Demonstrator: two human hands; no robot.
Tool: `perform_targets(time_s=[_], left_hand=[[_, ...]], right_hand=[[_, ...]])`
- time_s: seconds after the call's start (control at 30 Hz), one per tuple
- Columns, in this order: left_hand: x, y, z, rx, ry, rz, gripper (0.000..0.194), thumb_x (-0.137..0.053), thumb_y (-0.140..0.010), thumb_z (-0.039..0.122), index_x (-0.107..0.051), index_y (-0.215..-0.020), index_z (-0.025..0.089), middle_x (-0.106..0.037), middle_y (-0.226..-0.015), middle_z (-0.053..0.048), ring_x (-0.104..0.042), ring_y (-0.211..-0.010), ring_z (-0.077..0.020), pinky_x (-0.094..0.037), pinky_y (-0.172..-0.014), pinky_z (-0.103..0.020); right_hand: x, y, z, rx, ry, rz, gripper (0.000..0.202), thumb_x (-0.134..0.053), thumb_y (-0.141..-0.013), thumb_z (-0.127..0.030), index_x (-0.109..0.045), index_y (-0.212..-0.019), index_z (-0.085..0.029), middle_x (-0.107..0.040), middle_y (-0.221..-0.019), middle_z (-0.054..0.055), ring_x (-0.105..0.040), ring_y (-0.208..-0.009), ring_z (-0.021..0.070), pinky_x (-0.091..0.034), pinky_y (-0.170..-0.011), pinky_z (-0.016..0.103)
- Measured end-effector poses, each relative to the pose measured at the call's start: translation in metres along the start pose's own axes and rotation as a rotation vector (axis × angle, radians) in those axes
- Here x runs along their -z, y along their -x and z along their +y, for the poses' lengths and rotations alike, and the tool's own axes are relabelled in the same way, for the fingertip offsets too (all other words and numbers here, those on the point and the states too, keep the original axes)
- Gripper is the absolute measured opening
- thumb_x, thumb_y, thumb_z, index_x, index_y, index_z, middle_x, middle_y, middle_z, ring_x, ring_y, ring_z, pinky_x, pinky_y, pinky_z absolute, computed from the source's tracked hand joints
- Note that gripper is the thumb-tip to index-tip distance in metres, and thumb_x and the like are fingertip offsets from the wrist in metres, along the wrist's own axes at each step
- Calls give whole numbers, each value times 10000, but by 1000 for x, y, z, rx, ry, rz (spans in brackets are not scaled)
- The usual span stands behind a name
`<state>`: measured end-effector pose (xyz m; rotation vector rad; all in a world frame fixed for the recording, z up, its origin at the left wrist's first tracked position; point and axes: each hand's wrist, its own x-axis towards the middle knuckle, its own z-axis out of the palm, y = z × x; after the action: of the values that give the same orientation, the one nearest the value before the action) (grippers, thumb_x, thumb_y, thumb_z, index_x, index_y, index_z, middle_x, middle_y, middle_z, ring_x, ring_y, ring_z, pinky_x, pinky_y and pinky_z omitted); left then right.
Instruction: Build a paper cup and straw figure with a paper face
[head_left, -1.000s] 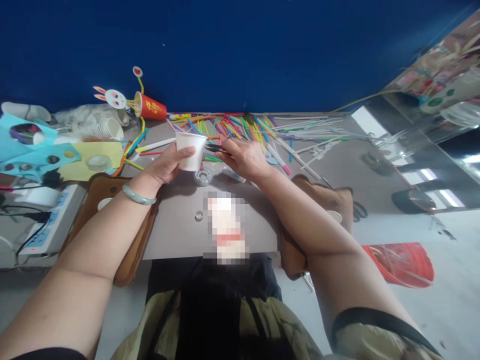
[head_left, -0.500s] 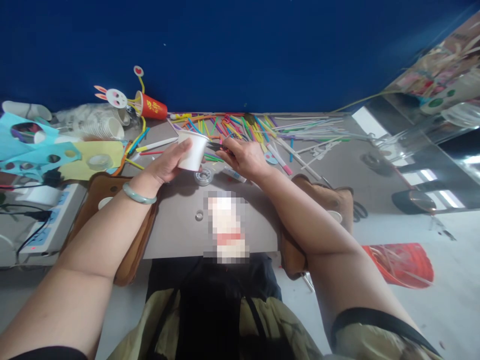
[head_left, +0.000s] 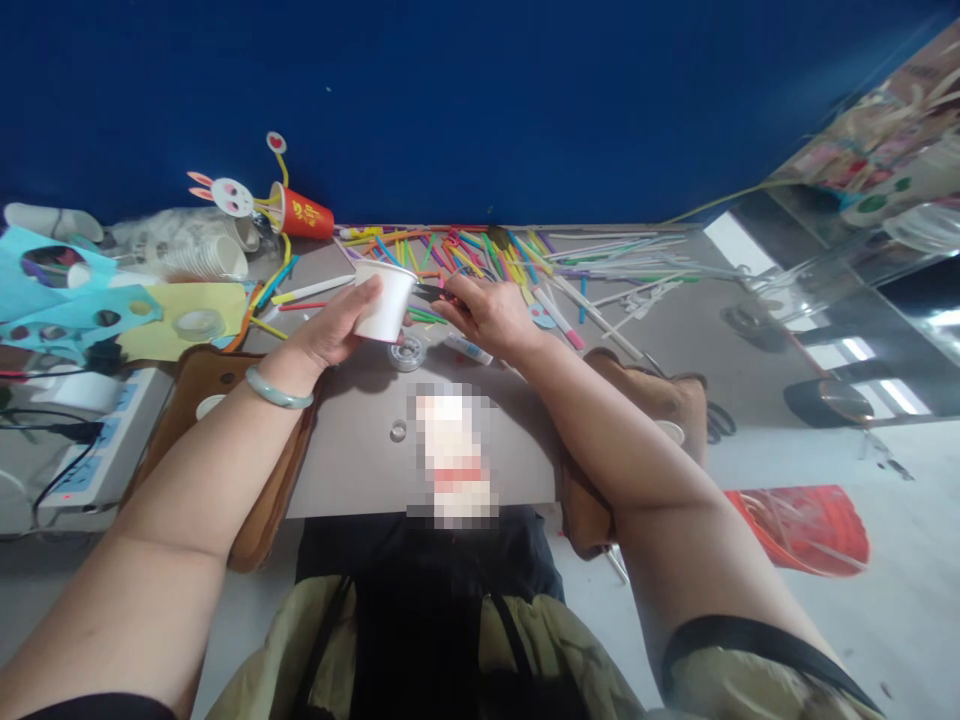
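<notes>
The left hand (head_left: 341,330) is curled round one white cup (head_left: 388,308), raised above the middle of the table (head_left: 345,455); the right hand (head_left: 487,315) is closed on one pair of dark scissors (head_left: 429,292), blades at the cup's rim, though whether they touch is unclear. Beneath lie one tape roll (head_left: 406,359) and one white tube (head_left: 469,349); one small ring (head_left: 398,431) sits nearer the front edge. Straws (head_left: 517,265), too many to count, line the back edge, with one red cup (head_left: 307,215) towards its left corner.
</notes>
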<state>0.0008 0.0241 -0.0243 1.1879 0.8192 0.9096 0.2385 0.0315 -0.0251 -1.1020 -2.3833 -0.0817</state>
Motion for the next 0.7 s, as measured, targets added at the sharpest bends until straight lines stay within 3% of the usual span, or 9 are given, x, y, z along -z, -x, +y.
perform_targets(time_s=[0.17, 0.4, 0.57, 0.7], left_hand=[[0, 1, 0, 1, -36, 0, 664, -645, -748, 699, -611, -1112, 145, -660, -753, -82, -713, -816, -289, -567, -662, -365], [-1, 0, 2, -21, 56, 74, 566, -790, -672, 557, -623, -1047, 167, -675, -794, -50, -656, -694, -198, -550, -652, -324], [1, -3, -1, -122, -19, 181, 586, -879, -544, 330, -637, -1055, 174, -701, -941, -56, -658, -907, -229, -531, -766, -300], [1, -3, -1, -178, -80, 173, 614, -877, -527, 285, -628, -1078, 182, -698, -1002, -56, -635, -1060, -264, -510, -880, -321]], right_hand=[[0, 0, 0, -4, 1, 4, 591, -212, -1023, -619, -600, -1013, -173, -651, -810, 57, -583, -722, 177, -264, -613, 291], [0, 0, 1, -85, 9, 11, 565, -257, -1023, -609, -616, -1053, -174, -684, -817, 63, -607, -732, 181, -293, -625, 286], [0, -2, 5, -130, -20, 42, 484, -339, -1019, -553, -638, -1083, -178, -703, -825, 66, -610, -723, 185, -315, -632, 281], [0, -2, 7, -123, -39, 27, 485, -343, -1017, -549, -640, -1084, -172, -699, -811, 62, -601, -708, 181, -307, -626, 280]])
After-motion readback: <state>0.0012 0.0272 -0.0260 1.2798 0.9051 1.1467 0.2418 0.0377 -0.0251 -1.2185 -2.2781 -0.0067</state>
